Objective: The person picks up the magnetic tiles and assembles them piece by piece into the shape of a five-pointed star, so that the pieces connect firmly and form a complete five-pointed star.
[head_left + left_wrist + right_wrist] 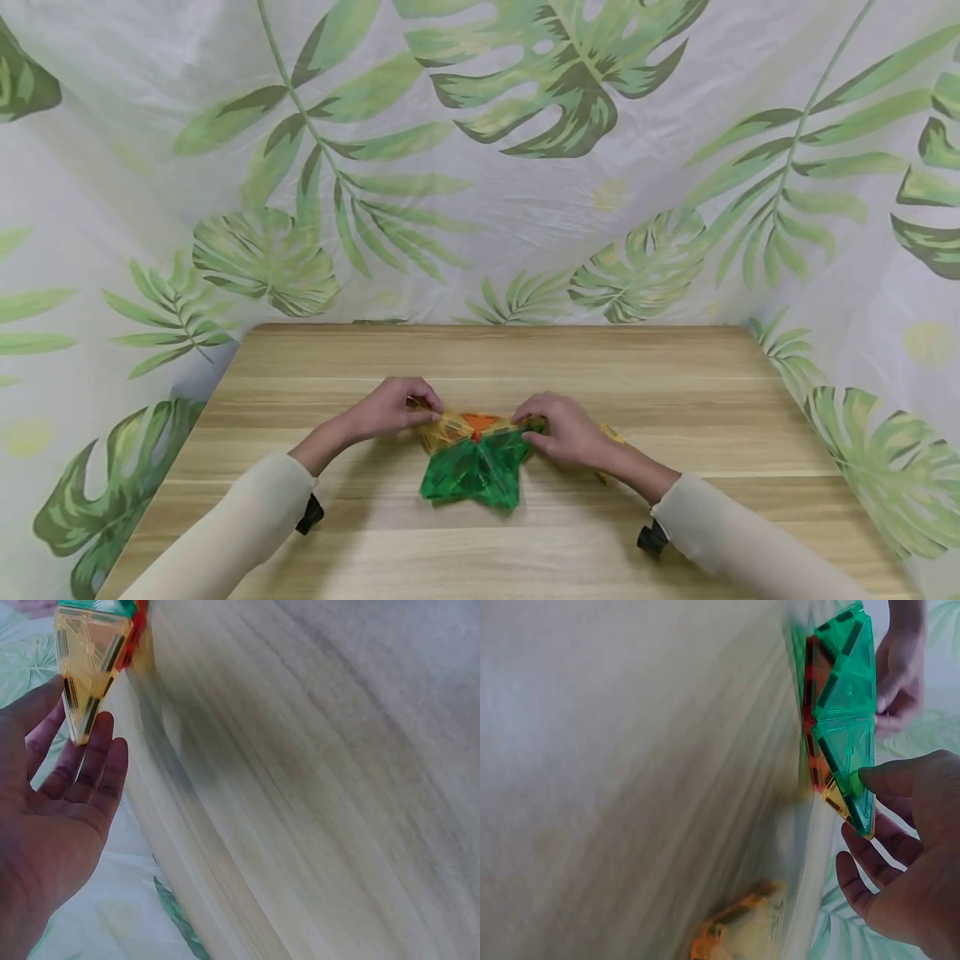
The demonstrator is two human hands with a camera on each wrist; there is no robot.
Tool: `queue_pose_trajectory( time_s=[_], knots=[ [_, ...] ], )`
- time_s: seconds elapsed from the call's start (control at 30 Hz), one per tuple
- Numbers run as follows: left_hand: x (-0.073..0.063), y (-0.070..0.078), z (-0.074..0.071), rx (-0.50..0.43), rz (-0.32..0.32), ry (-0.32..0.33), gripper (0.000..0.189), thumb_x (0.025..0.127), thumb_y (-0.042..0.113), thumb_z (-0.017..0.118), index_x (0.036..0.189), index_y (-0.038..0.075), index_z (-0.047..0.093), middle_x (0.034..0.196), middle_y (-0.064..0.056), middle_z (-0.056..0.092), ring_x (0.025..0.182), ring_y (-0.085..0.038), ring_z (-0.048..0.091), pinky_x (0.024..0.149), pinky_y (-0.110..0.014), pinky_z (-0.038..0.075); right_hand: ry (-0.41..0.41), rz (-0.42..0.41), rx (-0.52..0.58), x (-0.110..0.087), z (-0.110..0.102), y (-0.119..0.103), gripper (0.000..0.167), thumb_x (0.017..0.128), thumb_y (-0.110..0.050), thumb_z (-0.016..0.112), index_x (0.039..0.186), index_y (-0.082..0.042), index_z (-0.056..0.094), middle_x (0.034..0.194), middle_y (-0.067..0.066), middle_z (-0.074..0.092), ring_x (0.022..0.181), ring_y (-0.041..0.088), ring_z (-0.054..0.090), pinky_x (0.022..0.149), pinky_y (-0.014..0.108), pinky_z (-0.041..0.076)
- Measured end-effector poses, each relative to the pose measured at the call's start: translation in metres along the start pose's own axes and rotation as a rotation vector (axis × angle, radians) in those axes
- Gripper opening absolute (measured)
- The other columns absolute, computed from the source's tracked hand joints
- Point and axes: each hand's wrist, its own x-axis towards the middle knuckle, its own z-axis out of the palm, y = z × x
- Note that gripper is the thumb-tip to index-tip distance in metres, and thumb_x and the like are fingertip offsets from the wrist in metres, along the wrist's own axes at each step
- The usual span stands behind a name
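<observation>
In the head view, a winged construction of see-through magnetic tiles stands over the middle of the table, between both hands. Its front is made of green tiles (474, 473), with yellow tiles (447, 432) and an orange tile (480, 422) behind. My left hand (392, 410) pinches the left end; the left wrist view shows its thumb and fingers at the tip of a narrow yellow triangular tile (88, 656). At the other end my right hand (564, 429) pinches the right tip, its thumb against a green tile (846, 750) in the right wrist view.
A separate yellow tile piece (612, 433) lies on the wooden table (660, 358), partly hidden behind the right forearm. A leaf-patterned cloth (525, 225) hangs behind the table's far edge and along its sides.
</observation>
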Motion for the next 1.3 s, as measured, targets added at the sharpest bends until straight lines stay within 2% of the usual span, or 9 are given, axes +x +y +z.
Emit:
queue_pose_trajectory(
  time_s=[0.13,0.2,0.37,0.53,0.7,0.87,1.0,1.13,1.3],
  knots=[
    [-0.001,0.005,0.003,-0.01,0.008,-0.026,0.006,0.098,0.015,0.078,0.1,0.01,0.079,0.101,0.003,0.075,0.096,-0.013,0.069,0.087,-0.034,0.06,0.0,0.043,0.023,0.002,-0.004,0.006,0.025,0.091,0.0,0.08,0.115,-0.007,0.078,0.115,0.005,0.077,0.11,0.024,0.07,0.099,0.046,0.057],
    [-0.001,0.007,0.004,-0.001,0.006,-0.026,0.007,0.098,0.014,0.078,0.102,0.009,0.078,0.102,0.003,0.075,0.097,-0.014,0.07,0.089,-0.038,0.061,0.001,0.051,0.03,0.003,-0.005,0.008,0.025,0.092,0.0,0.079,0.116,-0.007,0.078,0.117,0.004,0.077,0.113,0.025,0.07,0.101,0.048,0.056],
    [0.005,0.017,0.005,0.022,0.014,0.01,0.014,0.097,0.01,0.077,0.111,0.006,0.076,0.109,-0.003,0.075,0.105,-0.024,0.071,0.096,-0.05,0.059,0.006,0.052,0.038,-0.003,-0.011,0.014,0.025,0.093,-0.003,0.08,0.118,-0.008,0.078,0.117,0.003,0.076,0.112,0.024,0.07,0.097,0.048,0.057],
    [0.018,0.043,0.014,-0.021,0.068,0.065,0.022,0.098,0.006,0.075,0.12,0.004,0.074,0.117,-0.01,0.073,0.108,-0.027,0.07,0.098,-0.05,0.058,0.028,0.079,0.049,-0.015,-0.024,0.022,0.026,0.093,-0.005,0.081,0.119,-0.005,0.076,0.117,0.005,0.075,0.109,0.027,0.07,0.092,0.049,0.06],
    [0.036,0.075,0.032,-0.138,0.087,0.055,0.025,0.1,0.002,0.071,0.125,0.003,0.072,0.123,-0.012,0.073,0.11,-0.027,0.071,0.099,-0.045,0.059,0.081,0.109,0.044,-0.032,-0.038,0.032,0.025,0.092,-0.004,0.081,0.117,-0.001,0.075,0.115,0.011,0.074,0.105,0.034,0.07,0.087,0.051,0.061],
    [0.054,0.106,0.051,-0.284,0.038,0.008,0.03,0.102,0.005,0.07,0.131,-0.001,0.068,0.131,-0.016,0.07,0.119,-0.033,0.07,0.1,-0.039,0.058,0.097,0.167,0.029,-0.052,-0.05,0.043,0.025,0.093,-0.005,0.081,0.117,-0.001,0.075,0.114,0.013,0.074,0.105,0.034,0.07,0.085,0.05,0.061],
    [0.066,0.123,0.067,-0.329,-0.023,-0.039,0.035,0.101,0.004,0.07,0.135,-0.002,0.066,0.136,-0.017,0.068,0.124,-0.034,0.068,0.1,-0.031,0.058,0.102,0.205,0.011,-0.068,-0.058,0.05,0.03,0.091,-0.007,0.083,0.119,0.0,0.075,0.115,0.013,0.075,0.104,0.032,0.07,0.084,0.048,0.061],
    [0.074,0.134,0.083,-0.348,-0.086,-0.087,0.04,0.1,0.004,0.072,0.139,0.0,0.064,0.141,-0.017,0.066,0.13,-0.032,0.065,0.099,-0.027,0.057,0.102,0.237,-0.005,-0.082,-0.064,0.053,0.036,0.089,-0.013,0.086,0.12,0.001,0.074,0.113,0.013,0.075,0.101,0.031,0.068,0.081,0.044,0.06],
    [0.08,0.14,0.102,-0.412,-0.158,-0.141,0.053,0.097,0.006,0.076,0.147,0.0,0.058,0.152,-0.019,0.058,0.137,-0.034,0.059,0.105,-0.033,0.055,0.086,0.302,-0.01,-0.098,-0.067,0.054,0.048,0.087,-0.023,0.09,0.122,0.004,0.073,0.106,0.009,0.073,0.094,0.024,0.065,0.075,0.036,0.058]
  ],
)
